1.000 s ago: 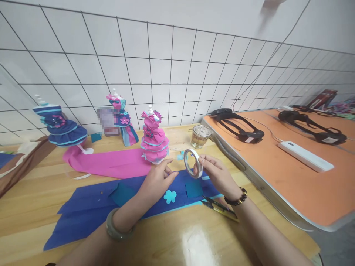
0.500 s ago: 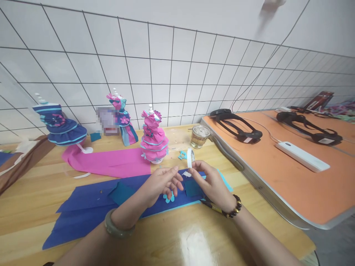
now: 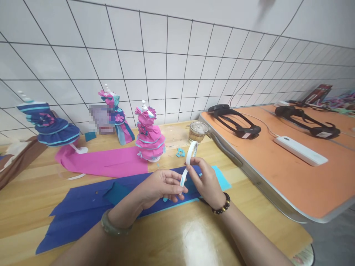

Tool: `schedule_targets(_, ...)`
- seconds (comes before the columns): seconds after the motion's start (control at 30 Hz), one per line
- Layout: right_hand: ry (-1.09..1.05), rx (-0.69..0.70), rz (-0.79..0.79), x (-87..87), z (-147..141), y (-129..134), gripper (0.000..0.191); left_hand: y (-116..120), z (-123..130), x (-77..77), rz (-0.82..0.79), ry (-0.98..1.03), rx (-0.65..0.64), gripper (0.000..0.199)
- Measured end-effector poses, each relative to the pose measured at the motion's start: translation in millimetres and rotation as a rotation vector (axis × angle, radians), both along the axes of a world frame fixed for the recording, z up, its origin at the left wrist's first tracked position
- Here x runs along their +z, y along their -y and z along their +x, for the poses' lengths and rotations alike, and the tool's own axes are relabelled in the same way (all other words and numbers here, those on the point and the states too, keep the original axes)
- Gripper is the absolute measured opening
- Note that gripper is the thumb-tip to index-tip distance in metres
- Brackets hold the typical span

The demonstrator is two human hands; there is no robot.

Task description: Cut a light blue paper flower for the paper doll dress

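Note:
My right hand (image 3: 206, 181) pinches a roll of white tape (image 3: 192, 152) upright above the cloth. From the roll a strip of tape (image 3: 183, 176) runs down to my left hand (image 3: 166, 184), whose thumb and fingers are closed on its free end. Beneath both hands lies a long dark blue cloth (image 3: 74, 212), with a teal piece (image 3: 116, 193) on it at the left. A small light blue shape (image 3: 165, 199) shows just under my left fingers. Light blue cloth (image 3: 222, 178) sticks out at the right end.
Behind stand three small dress forms in a blue dress (image 3: 58, 131), a mixed-colour dress (image 3: 124, 129) and a pink dress (image 3: 151, 142). Pink cloth (image 3: 111, 162) lies before them. A lidded cup (image 3: 198, 132) is near the orange table (image 3: 277, 177), which holds black headsets (image 3: 246, 132) and a white power bank (image 3: 301, 150).
The left fingers have closed on the tape's end, and a strip now stretches out from the roll. The view has shifted slightly, with the objects lying a little further left.

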State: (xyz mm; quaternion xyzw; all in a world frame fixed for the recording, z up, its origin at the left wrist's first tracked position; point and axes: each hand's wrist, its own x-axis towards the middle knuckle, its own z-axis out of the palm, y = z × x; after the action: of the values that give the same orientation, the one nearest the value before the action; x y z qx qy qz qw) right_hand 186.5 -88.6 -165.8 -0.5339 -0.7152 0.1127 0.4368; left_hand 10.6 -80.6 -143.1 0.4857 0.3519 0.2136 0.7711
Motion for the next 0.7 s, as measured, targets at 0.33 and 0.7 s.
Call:
schedule_targets(0.33,-0.001,-0.033,-0.159,-4.2,8,-9,0.025,-2,2,-10.0,0.096,-0.097,-0.014,0.032)
schedule_targets(0.7,0.163,0.037,-0.315,-18.5,1,-18,0.022,-14,-2,-34.8,0.051,-0.140,0.077,0.022)
